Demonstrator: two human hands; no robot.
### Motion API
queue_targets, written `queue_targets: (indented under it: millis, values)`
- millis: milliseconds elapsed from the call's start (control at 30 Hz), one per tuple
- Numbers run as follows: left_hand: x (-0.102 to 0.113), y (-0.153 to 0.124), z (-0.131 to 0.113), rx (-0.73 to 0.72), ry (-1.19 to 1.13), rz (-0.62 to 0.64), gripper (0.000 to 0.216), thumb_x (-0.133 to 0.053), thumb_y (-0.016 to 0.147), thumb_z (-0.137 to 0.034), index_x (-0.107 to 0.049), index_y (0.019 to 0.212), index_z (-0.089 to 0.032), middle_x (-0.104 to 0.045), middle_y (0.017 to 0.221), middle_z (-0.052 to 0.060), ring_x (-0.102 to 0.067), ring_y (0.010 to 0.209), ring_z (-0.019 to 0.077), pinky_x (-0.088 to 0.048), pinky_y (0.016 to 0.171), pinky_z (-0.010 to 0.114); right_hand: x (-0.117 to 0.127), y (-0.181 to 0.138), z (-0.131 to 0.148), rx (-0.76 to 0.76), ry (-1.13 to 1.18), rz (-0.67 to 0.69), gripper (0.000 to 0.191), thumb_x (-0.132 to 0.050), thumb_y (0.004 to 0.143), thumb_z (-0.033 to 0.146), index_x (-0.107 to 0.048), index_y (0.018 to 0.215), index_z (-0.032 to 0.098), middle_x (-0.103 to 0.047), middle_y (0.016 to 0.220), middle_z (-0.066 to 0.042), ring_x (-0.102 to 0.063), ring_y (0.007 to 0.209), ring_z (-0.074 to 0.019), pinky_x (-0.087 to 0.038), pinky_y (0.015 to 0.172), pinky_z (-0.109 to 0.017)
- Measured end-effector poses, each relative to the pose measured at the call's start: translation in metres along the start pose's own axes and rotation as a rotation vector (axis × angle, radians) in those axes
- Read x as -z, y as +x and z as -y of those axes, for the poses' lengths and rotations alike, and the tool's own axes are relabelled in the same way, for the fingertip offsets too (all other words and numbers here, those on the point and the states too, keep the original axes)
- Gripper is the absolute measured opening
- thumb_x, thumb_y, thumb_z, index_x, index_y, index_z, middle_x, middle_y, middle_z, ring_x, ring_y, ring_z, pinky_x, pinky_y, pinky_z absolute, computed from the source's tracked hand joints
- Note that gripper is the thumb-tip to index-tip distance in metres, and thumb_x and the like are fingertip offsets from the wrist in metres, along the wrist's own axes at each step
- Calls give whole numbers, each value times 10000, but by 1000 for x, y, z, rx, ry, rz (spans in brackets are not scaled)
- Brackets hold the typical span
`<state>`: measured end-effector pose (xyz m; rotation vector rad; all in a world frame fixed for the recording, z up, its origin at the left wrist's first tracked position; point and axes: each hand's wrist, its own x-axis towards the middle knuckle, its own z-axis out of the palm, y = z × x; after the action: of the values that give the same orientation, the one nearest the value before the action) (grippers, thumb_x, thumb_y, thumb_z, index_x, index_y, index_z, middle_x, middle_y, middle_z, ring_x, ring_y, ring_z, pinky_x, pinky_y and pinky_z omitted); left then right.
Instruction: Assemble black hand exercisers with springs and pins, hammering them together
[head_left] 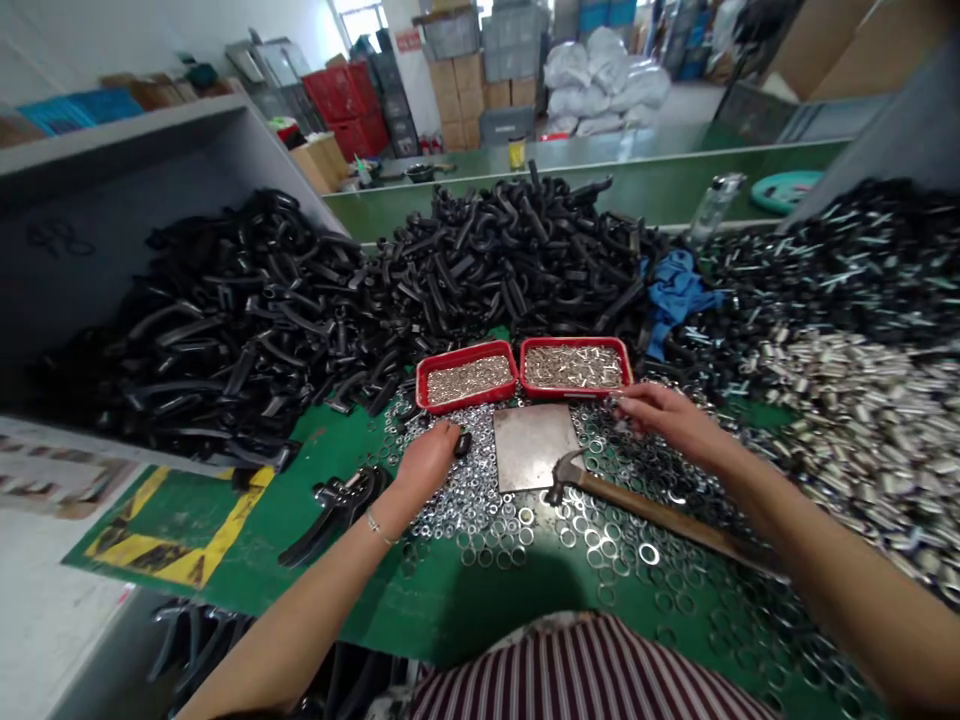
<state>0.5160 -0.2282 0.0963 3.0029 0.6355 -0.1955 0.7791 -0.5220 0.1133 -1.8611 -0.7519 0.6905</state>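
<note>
While the left hand (429, 460) curls round a glossy black part (463, 445), left of the flat grey metal plate (534, 447) | right hand (664, 413): fingertips narrow beside the right red plastic tray (551, 391), hold unclear | black part: probably light, stiff, slippery; grasp mid-body

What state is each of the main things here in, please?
Left red tray: open, holding metal pieces
Right red tray: open, holding metal pieces
Metal plate: lying flat
Hammer: lying down, head at plate's corner
Blue cloth: crumpled
Left hand: closed on black part
Right hand: at right red tray's corner, grip unclear
</note>
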Motion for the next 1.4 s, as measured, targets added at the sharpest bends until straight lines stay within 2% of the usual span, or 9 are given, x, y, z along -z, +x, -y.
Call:
queue_targets:
  millis: [200,267,400,567,800,967,1100,1233,1400]
  values:
    - [-5,-12,19,72,-388,-174,87,-548,918,-219,-609,966,-180,-685,1006,108,-670,943,259,-509,857,366,-35,15,6,-45,219,54,260,-784,778,411,-638,858,211,-668,762,-7,-595,630,-147,-526,592,-302]
    - [-3,-18,8,126,-724,-220,151,-582,917,-327,-610,954,-183,-696,951,77,-687,842,228,-535,800,349,-43,12,5,-104,413,71,253,-771,813,406,-636,890,205,-706,887,-38,-622,683,-143,-553,639,-303]
    - [5,-18,-40,89,-1300,-80,260,-653,876,-438,-662,950,-188,-727,934,61,-708,814,206,-564,808,353,-60,5,7,-168,717,135,242,-762,851,377,-637,935,187,-717,1035,-74,-652,772,-129,-574,755,-297]
    - [11,6,-95,-298,-1348,-48,182,-718,844,-345,-727,972,-215,-675,1250,97,-650,1111,227,-458,1066,412,-79,2,15,-168,869,149,215,-760,858,348,-650,951,189,-706,1003,-50,-649,803,-122,-555,791,-279]
    - [2,29,-120,-288,-1478,26,203,-728,844,-338,-725,978,-186,-718,1029,64,-667,965,198,-483,992,369,-69,-2,22,-143,792,137,295,-775,822,426,-641,953,199,-659,838,-15,-548,657,-112,-484,625,-259]
    - [3,34,-130,-337,-1511,189,198,-743,826,-365,-729,894,-180,-709,1027,56,-660,988,197,-483,989,353,-56,-9,11,-58,490,89,258,-663,902,445,-642,1054,236,-646,856,-1,-553,648,-129,-472,626,-285]
    - [5,41,-148,-345,-1539,252,222,-734,830,-410,-726,868,-192,-713,1045,58,-660,1034,213,-485,1007,377,-44,-15,-14,157,2,-28,193,-578,941,379,-673,1053,254,-663,946,-52,-618,832,-214,-508,763,-376]
    - [12,54,-169,-320,-1507,169,204,-698,855,-421,-708,898,-222,-713,1075,46,-665,1024,202,-480,1023,400,-26,-21,-38,150,-219,-150,139,-550,932,312,-657,938,223,-666,902,-72,-626,860,-234,-506,799,-397]
    - [9,57,-182,-274,-1271,-107,158,-727,824,-371,-704,902,-235,-700,1169,57,-632,1149,226,-444,1070,402,3,-30,-45,-176,232,-85,268,-603,906,478,-525,820,236,-556,633,28,-394,442,-100,-333,414,-240]
